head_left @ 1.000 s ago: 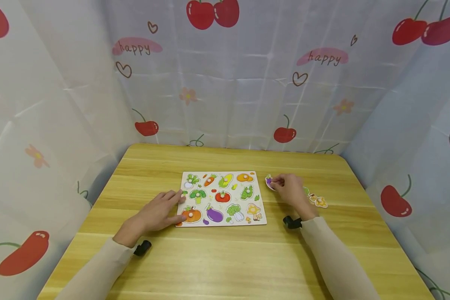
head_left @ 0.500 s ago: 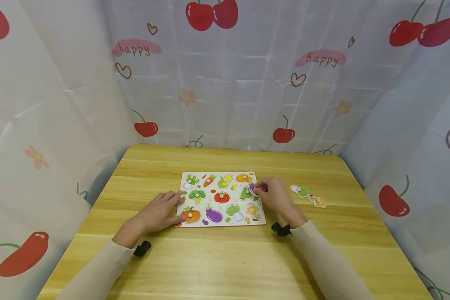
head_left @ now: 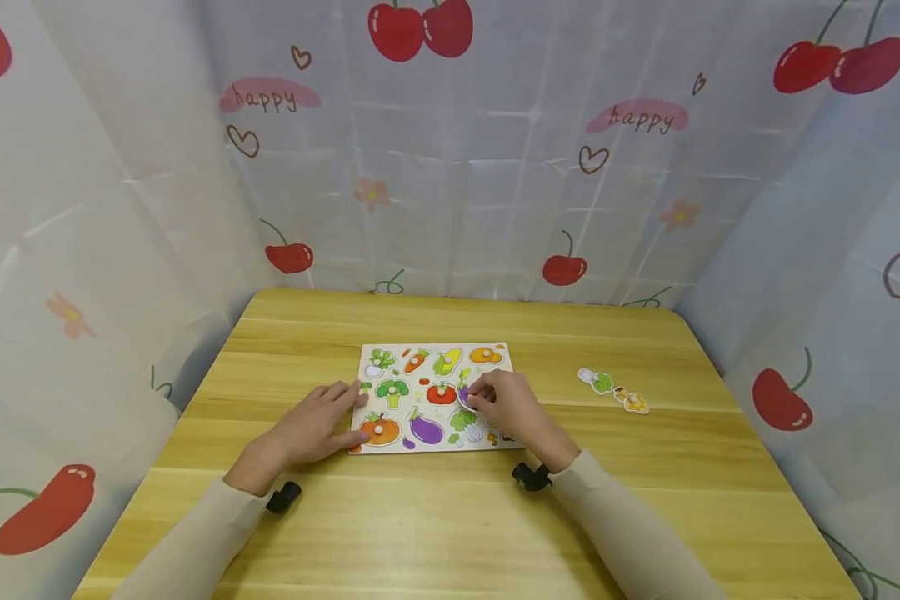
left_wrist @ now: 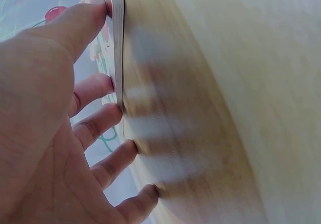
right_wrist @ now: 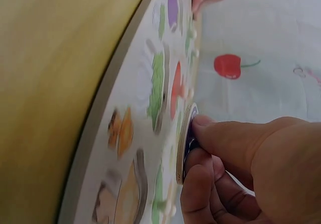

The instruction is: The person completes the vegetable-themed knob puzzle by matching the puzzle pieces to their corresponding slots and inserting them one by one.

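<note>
A wooden vegetable puzzle board [head_left: 437, 448] lies on the table. My left hand [head_left: 307, 427] rests along its left edge. In the left wrist view, the thumb [left_wrist: 83, 25] touches the board's edge and the other fingers are spread. Over the board's right half, my right hand [head_left: 516, 410] pinches an eggplant puzzle piece [head_left: 462, 395]. In the right wrist view, this eggplant piece [right_wrist: 184, 146] is tilted on edge between thumb and fingers, close above the board. The printed eggplant spot [head_left: 426, 429] shows no knob. Knobbed pieces include the pumpkin [head_left: 379, 430], broccoli [head_left: 392, 392] and tomato [head_left: 442, 394].
Two loose pieces, a leafy cabbage [head_left: 596, 381] and a yellow mushroom [head_left: 633, 402], lie on the wooden table [head_left: 420, 525] to the board's right. A cherry-print curtain [head_left: 450, 192] hangs around the back and sides.
My right hand has carried the eggplant piece leftward from the table on the right to over the board. My left hand has stayed at the board's left edge.
</note>
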The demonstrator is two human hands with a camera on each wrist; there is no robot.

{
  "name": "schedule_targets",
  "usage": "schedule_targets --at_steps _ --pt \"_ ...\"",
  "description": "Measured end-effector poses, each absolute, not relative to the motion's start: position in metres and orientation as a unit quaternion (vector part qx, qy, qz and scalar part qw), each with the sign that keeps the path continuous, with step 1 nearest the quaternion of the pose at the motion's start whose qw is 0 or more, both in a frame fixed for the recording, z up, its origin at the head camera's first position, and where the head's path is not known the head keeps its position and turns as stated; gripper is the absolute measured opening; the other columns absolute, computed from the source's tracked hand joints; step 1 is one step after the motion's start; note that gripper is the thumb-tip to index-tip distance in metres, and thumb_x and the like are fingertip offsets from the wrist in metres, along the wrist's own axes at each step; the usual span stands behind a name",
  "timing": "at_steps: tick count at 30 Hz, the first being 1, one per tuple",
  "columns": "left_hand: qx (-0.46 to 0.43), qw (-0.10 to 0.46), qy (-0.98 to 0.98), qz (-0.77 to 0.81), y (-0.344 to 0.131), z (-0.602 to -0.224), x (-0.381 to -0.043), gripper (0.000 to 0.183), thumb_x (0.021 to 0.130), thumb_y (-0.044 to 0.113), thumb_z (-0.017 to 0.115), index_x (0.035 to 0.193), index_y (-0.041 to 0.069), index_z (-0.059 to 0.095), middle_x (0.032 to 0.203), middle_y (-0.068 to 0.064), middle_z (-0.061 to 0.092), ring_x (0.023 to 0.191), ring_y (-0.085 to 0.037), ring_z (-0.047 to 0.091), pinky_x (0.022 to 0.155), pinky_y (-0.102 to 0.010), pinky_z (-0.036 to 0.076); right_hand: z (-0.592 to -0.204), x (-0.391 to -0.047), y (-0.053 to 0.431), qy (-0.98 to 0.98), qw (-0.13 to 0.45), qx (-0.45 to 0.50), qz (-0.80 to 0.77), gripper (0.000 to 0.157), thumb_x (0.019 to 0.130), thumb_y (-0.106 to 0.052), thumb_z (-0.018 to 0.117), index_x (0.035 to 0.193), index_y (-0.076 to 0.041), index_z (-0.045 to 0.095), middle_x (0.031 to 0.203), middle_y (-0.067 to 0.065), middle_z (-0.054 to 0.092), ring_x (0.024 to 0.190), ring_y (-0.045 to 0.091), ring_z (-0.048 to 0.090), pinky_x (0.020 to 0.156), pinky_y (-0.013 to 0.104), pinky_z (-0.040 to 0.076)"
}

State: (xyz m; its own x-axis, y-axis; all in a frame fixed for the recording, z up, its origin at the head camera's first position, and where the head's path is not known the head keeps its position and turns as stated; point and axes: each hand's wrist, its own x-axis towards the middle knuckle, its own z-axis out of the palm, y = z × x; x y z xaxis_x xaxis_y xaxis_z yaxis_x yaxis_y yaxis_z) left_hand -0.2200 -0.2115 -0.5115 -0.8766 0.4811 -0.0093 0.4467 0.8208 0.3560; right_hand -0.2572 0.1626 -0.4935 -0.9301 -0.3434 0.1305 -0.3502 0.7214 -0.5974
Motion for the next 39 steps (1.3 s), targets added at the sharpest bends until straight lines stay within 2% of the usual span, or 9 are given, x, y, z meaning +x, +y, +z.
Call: schedule_targets --at_steps 12,17,27,39 --pt "0.241 0.051 0.954 0.172 -0.209 -0.508 -0.218 0.092 0.112 0.050 0.078 0.178 -0.003 0.041 0.170 -0.021 0.059 0.151 -0.050 0.058 0.131 -0.068 0.048 -0.499 -0.243 0.133 -0.913 -0.006 0.227 0.338 0.005 0.104 -0.010 0.089 0.104 -0.004 0.089 0.090 0.002 0.081 0.078 0.005 0.065 0.071 0.020 0.056" --pt "0.236 0.057 0.955 0.171 -0.209 -0.507 -0.219 0.090 0.113 0.050 0.077 0.178 -0.001 0.042 0.174 -0.023 0.055 0.154 -0.054 0.056 0.132 -0.069 0.047 -0.503 -0.239 0.123 -0.905 -0.016 0.241 0.351 0.007 0.105 -0.010 0.089 0.104 -0.003 0.089 0.089 0.001 0.081 0.076 0.003 0.065 0.069 0.019 0.056" --pt "0.233 0.063 0.954 0.177 -0.209 -0.508 -0.217 0.092 0.113 0.050 0.077 0.178 -0.003 0.040 0.174 -0.023 0.055 0.154 -0.054 0.055 0.133 -0.070 0.047 -0.506 -0.231 0.110 -0.902 -0.036 0.263 0.340 0.005 0.106 -0.012 0.088 0.106 -0.007 0.090 0.091 -0.001 0.081 0.079 0.001 0.065 0.073 0.019 0.056" --pt "0.231 0.066 0.955 0.171 -0.210 -0.511 -0.220 0.092 0.113 0.051 0.076 0.179 -0.002 0.040 0.175 -0.022 0.054 0.155 -0.054 0.055 0.133 -0.070 0.047 -0.504 -0.227 0.102 -0.900 -0.040 0.267 0.343 0.006 0.106 -0.010 0.087 0.107 -0.005 0.090 0.091 0.001 0.082 0.078 0.000 0.065 0.073 0.019 0.056"
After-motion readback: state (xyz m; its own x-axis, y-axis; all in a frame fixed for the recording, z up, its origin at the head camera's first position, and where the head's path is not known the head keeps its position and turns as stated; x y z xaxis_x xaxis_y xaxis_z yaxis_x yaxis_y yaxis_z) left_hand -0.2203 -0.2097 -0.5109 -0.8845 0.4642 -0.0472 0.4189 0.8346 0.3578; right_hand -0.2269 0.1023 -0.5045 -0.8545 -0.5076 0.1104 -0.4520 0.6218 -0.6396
